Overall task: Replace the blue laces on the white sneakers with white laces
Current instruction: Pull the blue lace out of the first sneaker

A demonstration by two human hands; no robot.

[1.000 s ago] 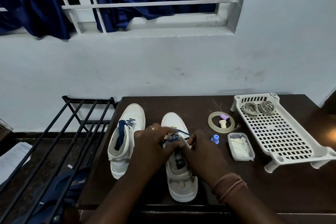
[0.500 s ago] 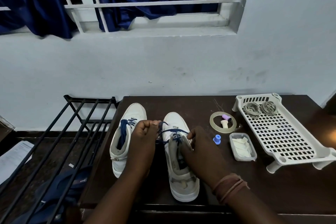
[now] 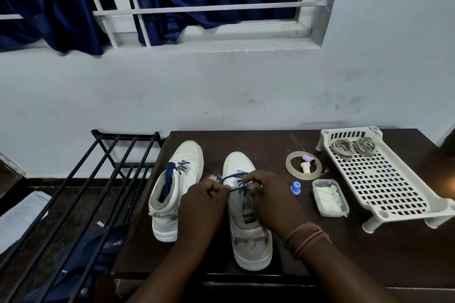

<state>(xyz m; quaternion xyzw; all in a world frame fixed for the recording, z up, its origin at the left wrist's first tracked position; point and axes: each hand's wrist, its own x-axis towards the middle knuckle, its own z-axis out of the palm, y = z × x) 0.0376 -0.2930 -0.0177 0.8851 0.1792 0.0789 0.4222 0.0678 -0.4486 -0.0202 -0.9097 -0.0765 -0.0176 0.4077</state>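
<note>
Sneakers stand side by side on the dark table (image 3: pixel 283 248): left sneaker (image 3: pixel 172 192) with blue laces bunched inside, right sneaker (image 3: pixel 246 224) with its blue lace (image 3: pixel 234 176) pinched by left hand (image 3: pixel 204 202) and right hand (image 3: pixel 268 197)

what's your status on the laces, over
Both hands on the right sneaker: left hand and right hand each pinch the blue lace. Lace still threaded low. Nothing in the way.
</note>
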